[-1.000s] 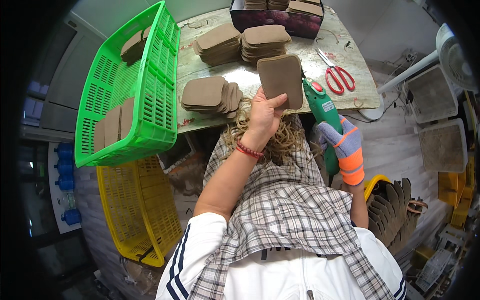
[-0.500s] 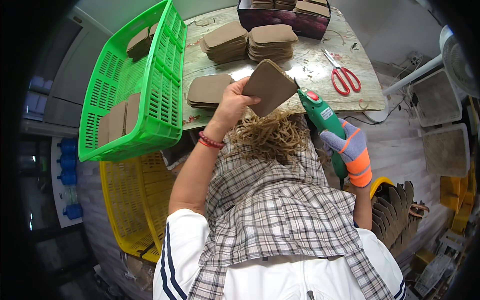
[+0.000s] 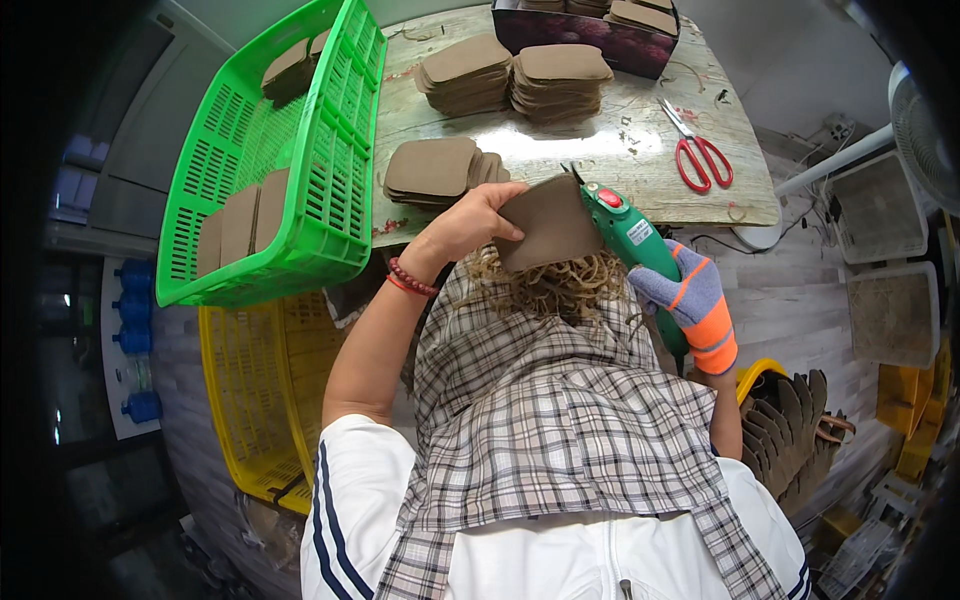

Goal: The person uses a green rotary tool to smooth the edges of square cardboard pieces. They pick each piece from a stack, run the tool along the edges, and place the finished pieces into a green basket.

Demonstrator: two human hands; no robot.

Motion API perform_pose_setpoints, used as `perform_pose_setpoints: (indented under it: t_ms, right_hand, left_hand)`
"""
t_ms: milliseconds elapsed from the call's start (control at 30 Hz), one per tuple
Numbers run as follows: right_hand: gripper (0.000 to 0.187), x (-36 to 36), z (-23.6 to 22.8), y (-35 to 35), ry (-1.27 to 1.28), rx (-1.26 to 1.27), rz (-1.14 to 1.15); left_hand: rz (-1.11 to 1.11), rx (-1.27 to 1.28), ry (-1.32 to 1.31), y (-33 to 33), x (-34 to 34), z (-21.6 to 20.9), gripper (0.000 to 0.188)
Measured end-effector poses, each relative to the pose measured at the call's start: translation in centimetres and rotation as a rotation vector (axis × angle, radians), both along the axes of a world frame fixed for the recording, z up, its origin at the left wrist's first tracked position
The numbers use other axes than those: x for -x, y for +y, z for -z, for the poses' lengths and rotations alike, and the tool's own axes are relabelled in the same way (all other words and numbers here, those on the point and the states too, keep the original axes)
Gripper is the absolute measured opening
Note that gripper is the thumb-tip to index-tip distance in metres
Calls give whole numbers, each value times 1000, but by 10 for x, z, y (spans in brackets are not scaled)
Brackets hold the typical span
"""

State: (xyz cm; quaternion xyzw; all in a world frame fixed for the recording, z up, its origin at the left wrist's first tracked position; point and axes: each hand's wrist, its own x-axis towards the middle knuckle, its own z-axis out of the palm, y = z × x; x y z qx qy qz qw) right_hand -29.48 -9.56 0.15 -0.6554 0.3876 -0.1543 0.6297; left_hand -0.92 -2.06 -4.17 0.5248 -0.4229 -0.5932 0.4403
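Note:
My left hand (image 3: 468,226) is closed on the edge of a flat brown piece with rounded corners (image 3: 555,226), thumb on top; its material I cannot make out. My right hand (image 3: 688,300), in a grey and orange work glove, grips a pair of green electric scissors (image 3: 636,238) with a red button. The tool's blades lie against the upper right corner of the brown piece. Below it, a heap of thin brown trimmed strips (image 3: 575,290) rests on my checked apron (image 3: 560,430).
On the table (image 3: 640,190) stand stacks of brown pieces (image 3: 562,85), red-handled scissors (image 3: 704,163) and a dark box (image 3: 590,38). A green crate (image 3: 330,170) holding more pieces stands left, above a yellow crate (image 3: 250,400). At right are a filled yellow basket (image 3: 765,370) and a fan (image 3: 925,125).
The brown piece has turned and come lower, and the electric scissors have moved left so their blades meet its corner. The whole view has shifted slightly.

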Motion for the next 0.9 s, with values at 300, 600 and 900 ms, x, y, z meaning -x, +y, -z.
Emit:
perform_pose_setpoints:
  t_ms: [300,600,900]
  right_hand:
    - [33,-1,3,1,-32,-88,-27]
    - [32,-4,8,3,-11,-98,-121]
    - [36,-8,8,7,-10,-116,-119]
  left_hand:
    - [-316,204,-207,7,-28,-8,30]
    - [-413,240,-5,4,-37,-12,22]
    - [-204,126,-129,0,-15,-22,19]
